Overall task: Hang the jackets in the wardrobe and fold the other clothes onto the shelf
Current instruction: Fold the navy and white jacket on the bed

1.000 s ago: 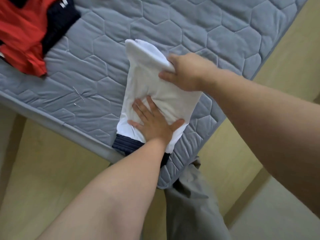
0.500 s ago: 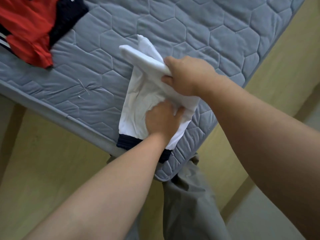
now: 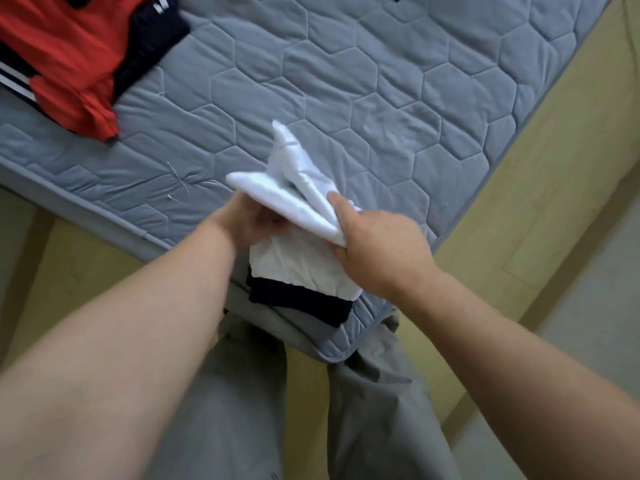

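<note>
The right hand (image 3: 384,251) pinches the doubled-over part of the white garment (image 3: 298,192), thumb on top. The left hand (image 3: 247,223) curls in under the same fold, at its 9 o'clock. This looks like a late fold; next the bundle must come up whole for the shelf. It rests on the mattress (image 3: 381,81) corner, with red clothes (image 3: 69,64) at 10 o'clock.
</note>
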`<state>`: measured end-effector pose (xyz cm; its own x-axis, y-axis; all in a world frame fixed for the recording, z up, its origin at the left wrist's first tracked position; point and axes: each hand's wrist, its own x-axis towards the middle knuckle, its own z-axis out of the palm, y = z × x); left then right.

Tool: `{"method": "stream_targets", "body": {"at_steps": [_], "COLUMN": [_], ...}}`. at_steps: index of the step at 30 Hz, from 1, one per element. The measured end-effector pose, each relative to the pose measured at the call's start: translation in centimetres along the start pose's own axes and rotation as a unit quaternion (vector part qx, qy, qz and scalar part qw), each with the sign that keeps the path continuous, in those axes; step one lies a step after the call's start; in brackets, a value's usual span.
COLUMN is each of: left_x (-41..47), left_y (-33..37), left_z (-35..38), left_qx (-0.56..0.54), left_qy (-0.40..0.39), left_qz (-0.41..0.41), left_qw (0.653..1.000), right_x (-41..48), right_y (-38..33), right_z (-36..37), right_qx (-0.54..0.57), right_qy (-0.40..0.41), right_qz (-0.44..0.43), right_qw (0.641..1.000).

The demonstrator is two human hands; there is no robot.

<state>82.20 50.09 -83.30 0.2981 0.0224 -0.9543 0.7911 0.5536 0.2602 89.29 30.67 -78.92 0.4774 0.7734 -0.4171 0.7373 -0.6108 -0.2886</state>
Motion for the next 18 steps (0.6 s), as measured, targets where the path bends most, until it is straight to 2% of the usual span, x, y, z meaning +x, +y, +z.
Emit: {"method": "stream_targets", "body": {"at_steps": [2, 3, 5, 8, 10, 12, 14, 18], "left_x": [0.2, 0.0, -0.6, -1.8, -2.4, -2.6, -3.2, -4.7], "left_y": [0.6, 0.6, 0.6, -0.6, -1.5, -2.8, -4.3, -7.8], "left_z": [-2.1, -3.3, -4.3, -4.3, -3.9, -3.5, -3.4, -3.1], "left_qx": [-0.111, -0.167, -0.134, -0.016, 0.097, 0.161, 0.134, 0.030], "left_qy": [0.048, 0.030, -0.011, -0.103, -0.081, -0.038, -0.017, 0.001], "left_qz": [0.035, 0.022, -0.026, -0.119, -0.148, -0.127, -0.129, -0.154], "left_qw": [0.992, 0.985, 0.991, 0.987, 0.981, 0.978, 0.982, 0.988], "right_x": [-1.2, -1.8, -3.0, -4.7, -5.8, -6.8, -7.9, -10.0], "right_y": [-1.7, -2.5, -4.0, -5.4, -5.8, -5.7, -5.6, -5.6], "right_z": [1.2, 1.9, 3.6, 6.4, 8.0, 9.4, 10.2, 10.0], "right_qx": [-0.002, 0.005, 0.020, 0.030, 0.037, 0.048, 0.068, 0.175], "right_qy": [-0.005, -0.010, -0.016, -0.033, -0.018, 0.017, 0.048, 0.051], "right_qz": [-0.015, -0.019, -0.016, -0.012, 0.002, 0.034, 0.072, 0.098], "right_qw": [1.000, 1.000, 1.000, 0.999, 0.999, 0.998, 0.994, 0.978]}}
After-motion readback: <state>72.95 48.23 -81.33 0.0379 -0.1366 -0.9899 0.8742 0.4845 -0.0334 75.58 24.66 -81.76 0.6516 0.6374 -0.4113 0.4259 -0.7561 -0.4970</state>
